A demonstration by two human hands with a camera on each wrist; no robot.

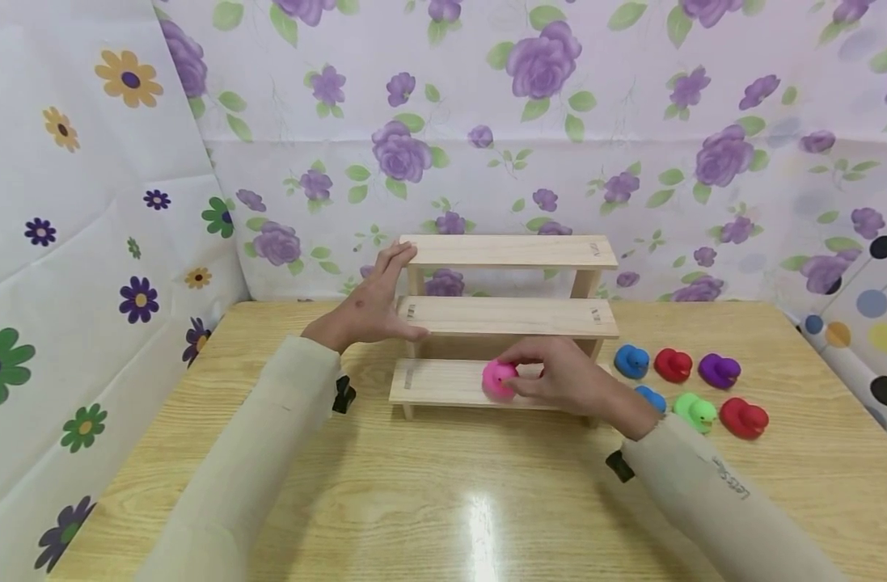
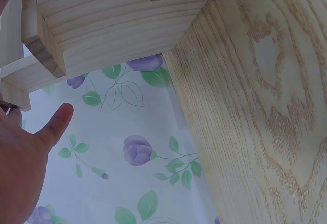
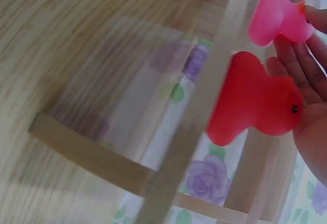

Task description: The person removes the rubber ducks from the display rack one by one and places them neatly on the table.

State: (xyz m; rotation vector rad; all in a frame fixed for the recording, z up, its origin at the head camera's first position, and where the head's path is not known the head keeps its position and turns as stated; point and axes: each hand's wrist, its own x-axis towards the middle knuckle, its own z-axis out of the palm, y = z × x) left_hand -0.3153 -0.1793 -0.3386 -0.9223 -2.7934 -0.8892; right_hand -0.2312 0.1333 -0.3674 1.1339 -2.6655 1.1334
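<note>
A three-tier wooden shelf [image 1: 507,315] stands on the table. My left hand [image 1: 366,303] grips its left end, fingertips at the top board's corner and thumb by the middle board. In the left wrist view, part of the left hand [image 2: 20,168] shows beside the boards, with one digit sticking out straight. My right hand [image 1: 570,376] pinches a pink rubber duck [image 1: 497,380] at the lowest board. A red rubber duck [image 3: 250,99] sits nearer the right wrist camera, below the palm; in the head view the hand mostly hides it.
Right of the shelf, several rubber ducks lie in two rows: blue [image 1: 631,361], red [image 1: 673,365] and purple [image 1: 720,370] behind, another blue [image 1: 651,398], green [image 1: 694,412] and red [image 1: 744,418] in front. A flowered cloth [image 1: 479,186] hangs behind the wooden table [image 1: 414,501].
</note>
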